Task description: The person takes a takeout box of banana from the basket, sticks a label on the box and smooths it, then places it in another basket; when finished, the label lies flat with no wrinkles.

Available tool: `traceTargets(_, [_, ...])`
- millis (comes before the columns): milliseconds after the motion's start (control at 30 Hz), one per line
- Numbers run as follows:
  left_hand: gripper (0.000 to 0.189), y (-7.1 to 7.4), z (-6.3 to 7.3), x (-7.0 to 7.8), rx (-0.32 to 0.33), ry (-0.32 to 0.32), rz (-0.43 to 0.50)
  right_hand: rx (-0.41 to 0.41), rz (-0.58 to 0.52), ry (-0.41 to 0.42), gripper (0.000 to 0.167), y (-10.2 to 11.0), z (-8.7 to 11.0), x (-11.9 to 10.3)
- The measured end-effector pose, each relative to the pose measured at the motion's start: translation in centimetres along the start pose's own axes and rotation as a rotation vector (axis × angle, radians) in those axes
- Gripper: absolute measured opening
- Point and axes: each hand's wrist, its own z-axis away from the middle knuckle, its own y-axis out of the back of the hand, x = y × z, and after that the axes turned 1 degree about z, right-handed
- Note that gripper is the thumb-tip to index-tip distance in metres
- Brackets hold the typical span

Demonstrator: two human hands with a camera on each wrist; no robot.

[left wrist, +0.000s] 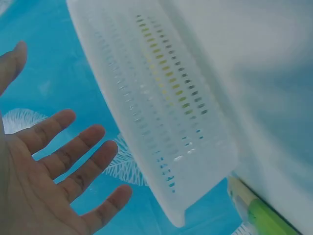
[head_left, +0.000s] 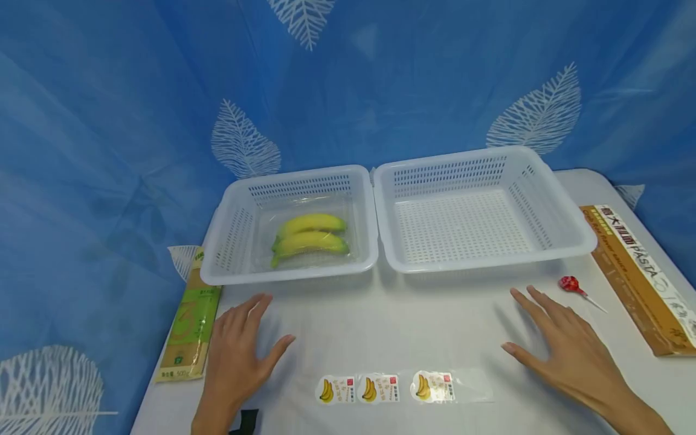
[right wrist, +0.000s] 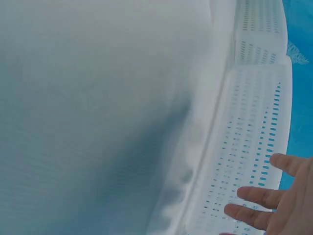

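My left hand (head_left: pixel 239 347) is held over the table's left side with fingers spread, holding nothing. It is nearest to a green and tan noodle packet (head_left: pixel 187 329) and the left white basket (head_left: pixel 288 278). Inside that basket, two bananas (head_left: pixel 310 243) lie in a clear plastic tray (head_left: pixel 263 232). On the right, my right hand (head_left: pixel 568 350) hovers with straight fingers and nothing in it. Close to it lies a red lollipop (head_left: pixel 569 284). Between the hands, near the front, is a clear strip bearing several banana stickers (head_left: pixel 379 388).
The right white basket (head_left: pixel 462 226) stands against the left one at the back. A brown pasta box (head_left: pixel 636 278) lies along the right edge. Some black item (head_left: pixel 248 421) shows by the left wrist. A blue leaf-patterned cloth (head_left: pixel 380 90) hangs behind the white table (head_left: pixel 391 326).
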Motion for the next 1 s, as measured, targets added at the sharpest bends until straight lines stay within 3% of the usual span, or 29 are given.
traceTargets(267, [0.079,1.2,-1.6,-0.8,0.046,0.018,0.074,0.114,-0.082,0.080,0.094,1.6,-1.0,-0.9])
traceTargets(500, [0.082,2.2,-3.7,-2.8,0.064,0.027,0.101,0.189,-0.198,0.128,0.090,2.8,-2.3,-2.8])
traceTargets(767, [0.080,2.7,-5.8,-4.3,0.097,0.045,0.081,0.252,-0.314,0.232,0.087,3.6,-5.5,-5.6])
traceTargets(1000, [0.069,2.5,-6.7,-5.3,0.076,0.093,0.100,0.271,-0.337,0.326,0.085,3.2,-7.9,-6.1])
